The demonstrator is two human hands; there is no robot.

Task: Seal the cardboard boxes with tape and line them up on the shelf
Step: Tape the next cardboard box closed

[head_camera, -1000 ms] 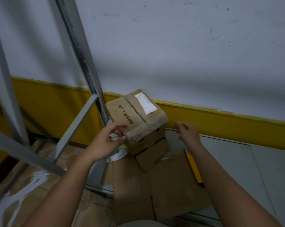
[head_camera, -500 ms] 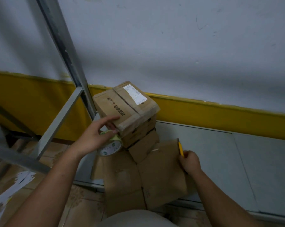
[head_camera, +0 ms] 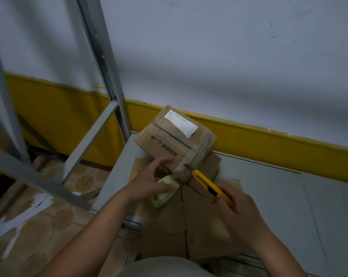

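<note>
Slicing at the box (head_camera: pixel 169 140), your right hand (head_camera: pixel 237 206) gripped the knife (head_camera: pixel 204 180), fingers (head_camera: pixel 221 194) curled; your left hand (head_camera: pixel 147 182) clutched the tape roll (head_camera: pixel 163 193) just beside; pulling it taut looked wisest.

Both bare forearms are extending forward, converging slightly. The left hand (head_camera: pixel 149 181) is gripping a tape roll (head_camera: pixel 165 191), one finger stretched ahead. The right hand (head_camera: pixel 237 206) is pinching a utility knife (head_camera: pixel 207 184), its blade pointing forward and left.

We see a white wall (head_camera: pixel 229 56) with a yellow band (head_camera: pixel 59 108) along its base, and a patterned tiled floor (head_camera: pixel 63 216) marked by white paint splashes (head_camera: pixel 39 202).
</note>
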